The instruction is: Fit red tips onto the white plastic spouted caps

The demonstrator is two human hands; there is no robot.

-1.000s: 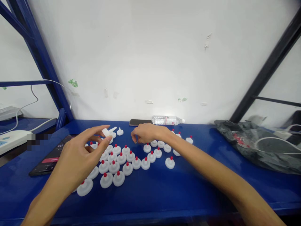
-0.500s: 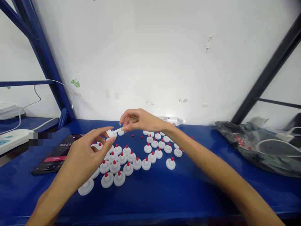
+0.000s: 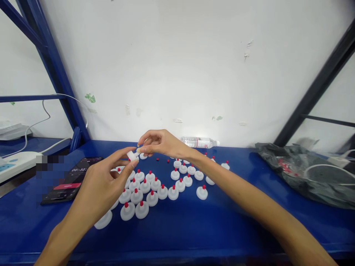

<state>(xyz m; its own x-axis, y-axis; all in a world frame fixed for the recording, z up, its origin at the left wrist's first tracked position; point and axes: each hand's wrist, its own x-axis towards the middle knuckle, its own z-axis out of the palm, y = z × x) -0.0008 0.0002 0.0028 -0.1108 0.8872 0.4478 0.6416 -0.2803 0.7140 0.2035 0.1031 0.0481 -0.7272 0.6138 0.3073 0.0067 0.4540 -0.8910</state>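
Between thumb and fingers my left hand [image 3: 107, 173] holds a white nozzle cap [image 3: 132, 156], tilted with its spout toward the right. My right hand [image 3: 155, 144] is closed in a pinch at the spout end of that cap; its fingertips hide the tip. Below and around the hands, several white nozzle caps with red tips [image 3: 141, 210] stand upright on the blue table [image 3: 177, 229]. A white cap [image 3: 103, 221] at the near left is partly behind my left wrist. Two small red tips [image 3: 168, 161] lie loose behind the group.
A phone [image 3: 70, 179] with a running timer lies at left, beside a white power strip [image 3: 19, 164]. A clear plastic bottle [image 3: 201, 142] rests on its side by the wall. At right a dark plastic bag [image 3: 299, 184] holds small red pieces [image 3: 288, 166].
My right fingers have moved slightly left, closer to the cap in my left hand, so less of its spout shows. The view has shifted slightly.
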